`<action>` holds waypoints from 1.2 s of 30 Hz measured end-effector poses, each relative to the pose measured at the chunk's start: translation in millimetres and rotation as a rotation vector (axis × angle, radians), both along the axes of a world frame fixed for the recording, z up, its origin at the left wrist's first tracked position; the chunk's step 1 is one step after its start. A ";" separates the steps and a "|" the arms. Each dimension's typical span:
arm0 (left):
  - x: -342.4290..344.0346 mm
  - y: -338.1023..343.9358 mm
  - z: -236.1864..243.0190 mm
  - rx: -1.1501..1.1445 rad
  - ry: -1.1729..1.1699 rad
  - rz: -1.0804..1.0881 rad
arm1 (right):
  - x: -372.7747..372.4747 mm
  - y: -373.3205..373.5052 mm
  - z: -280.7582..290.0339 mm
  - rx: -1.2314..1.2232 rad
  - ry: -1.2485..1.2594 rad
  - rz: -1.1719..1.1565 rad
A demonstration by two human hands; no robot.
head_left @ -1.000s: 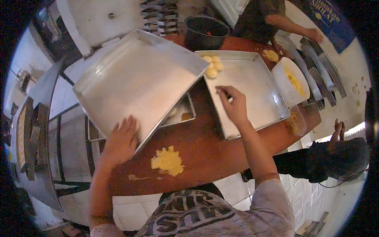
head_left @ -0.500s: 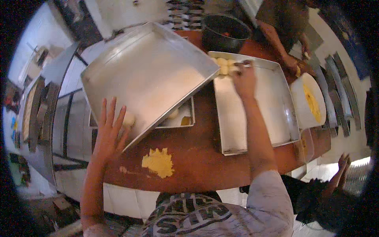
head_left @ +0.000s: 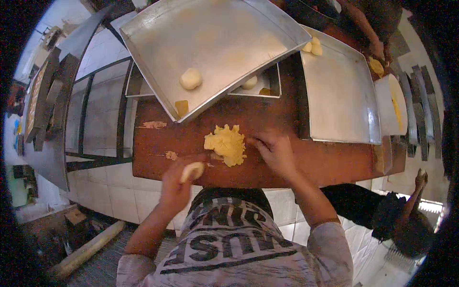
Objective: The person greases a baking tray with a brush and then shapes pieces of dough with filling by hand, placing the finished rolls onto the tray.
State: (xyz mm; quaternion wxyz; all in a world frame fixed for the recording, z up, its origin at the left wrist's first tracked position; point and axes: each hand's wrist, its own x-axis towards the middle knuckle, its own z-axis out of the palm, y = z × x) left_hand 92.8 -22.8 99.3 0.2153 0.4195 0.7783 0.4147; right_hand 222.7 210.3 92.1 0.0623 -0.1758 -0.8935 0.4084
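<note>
A pale flattened piece of dough [head_left: 193, 172] is held in my left hand [head_left: 175, 187], just above the near edge of the brown table. Right of centre, my right hand [head_left: 277, 154] reaches toward a mound of yellow paste [head_left: 225, 145] on the table; its fingers are slightly blurred, bent and apart, with nothing visible in them. A dough ball [head_left: 191, 79] and a small yellowish square [head_left: 181, 107] lie in the near corner of the tilted metal tray [head_left: 215, 38]. Several dough balls [head_left: 313, 47] sit at the far left corner of the right-hand tray [head_left: 339, 91].
Under the tilted tray, another tray [head_left: 139, 87] shows, with a dough ball [head_left: 249, 82]. At the right stands a white tub [head_left: 391, 103] with yellow contents. A co-worker's arm [head_left: 368, 28] is at the far right, another person [head_left: 404, 220] at the lower right.
My right hand has left the dough balls in the right tray and come down beside the paste. My left hand has left the tilted tray and now holds dough. The view has shifted nearer the table's front.
</note>
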 end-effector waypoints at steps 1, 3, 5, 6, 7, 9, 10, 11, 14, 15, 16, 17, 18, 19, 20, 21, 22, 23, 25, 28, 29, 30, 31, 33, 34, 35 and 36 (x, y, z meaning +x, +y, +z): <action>-5.8 -10.5 -2.6 -0.024 -0.025 0.117 | -4.4 2.5 -9.4 0.183 0.014 0.038; -14.0 -28.8 -4.4 -0.091 -0.184 0.243 | -12.1 6.1 -25.6 0.444 0.089 0.139; -18.2 -37.3 -3.9 -0.138 -0.447 0.389 | -15.1 6.5 -39.7 0.578 0.195 0.313; -17.1 -38.9 -4.0 -0.147 -0.618 0.462 | -14.0 6.2 -45.9 0.611 0.176 0.295; -15.3 -38.6 -4.0 -0.094 -0.742 0.584 | -11.4 7.0 -51.3 0.631 0.135 0.333; -13.3 -34.8 -4.6 -0.053 -0.630 0.301 | -4.8 8.9 -59.5 0.632 0.067 0.346; -13.8 -31.8 -4.0 -0.040 -0.561 0.219 | -1.6 11.4 -60.9 0.621 0.046 0.321; -13.6 -28.3 -3.4 -0.023 -0.492 0.141 | 2.2 13.6 -60.8 0.630 0.027 0.309; -13.8 -13.2 4.5 -0.013 -0.224 -0.026 | 10.6 18.3 -45.2 0.507 -0.063 0.247; -15.9 -7.1 9.3 0.058 -0.048 -0.113 | 13.2 17.6 -35.3 0.297 -0.048 0.087; -16.1 -0.2 14.6 0.136 0.116 -0.169 | 15.7 14.2 -24.3 0.081 -0.034 -0.067; -11.0 7.1 19.2 0.137 0.209 -0.091 | 18.3 10.4 -12.4 -0.134 -0.040 -0.235; -7.5 17.5 22.8 0.151 0.076 -0.062 | 19.8 4.4 -1.2 -0.339 0.075 -0.249; -4.7 29.0 23.2 0.176 -0.071 -0.016 | 20.9 -4.4 8.0 -0.548 0.170 -0.288; -1.7 41.7 23.1 0.198 -0.240 0.025 | 20.8 -11.8 16.4 -0.758 0.210 -0.394; 4.0 58.1 18.9 0.259 -0.359 0.107 | 19.9 -19.0 22.0 -0.880 0.270 -0.367; 6.9 70.9 14.0 0.277 -0.404 0.142 | 18.3 -25.4 25.9 -0.999 0.278 -0.406; 9.4 83.0 8.4 0.295 -0.450 0.172 | 15.7 -29.7 27.7 -1.154 0.301 -0.369; 17.5 93.1 -2.2 0.290 -0.523 0.211 | 9.2 -32.3 27.0 -0.757 0.315 -0.413; 22.6 92.3 -10.3 0.459 -0.944 0.177 | 0.8 -28.6 23.0 0.091 0.438 -0.169; 21.9 88.5 -9.5 0.489 -1.025 0.120 | -1.2 -27.2 23.2 0.264 0.433 -0.078; 20.3 83.5 -6.6 0.518 -1.107 0.065 | -3.1 -25.9 24.3 0.451 0.435 0.045; 17.3 79.3 -2.6 0.590 -1.189 -0.045 | -4.4 -24.9 26.5 0.454 0.381 0.035; 11.0 71.5 8.6 0.633 -1.276 -0.011 | -7.1 -24.5 33.7 0.487 0.332 0.052; 9.7 69.1 14.4 0.636 -1.308 0.060 | -8.9 -24.4 37.9 0.392 0.347 0.010; 10.9 68.0 19.2 0.622 -1.194 -0.022 | -11.2 -23.8 41.8 0.293 0.387 -0.053; 13.8 67.0 23.6 0.567 -1.071 -0.016 | -13.9 -22.4 45.4 0.240 0.403 -0.061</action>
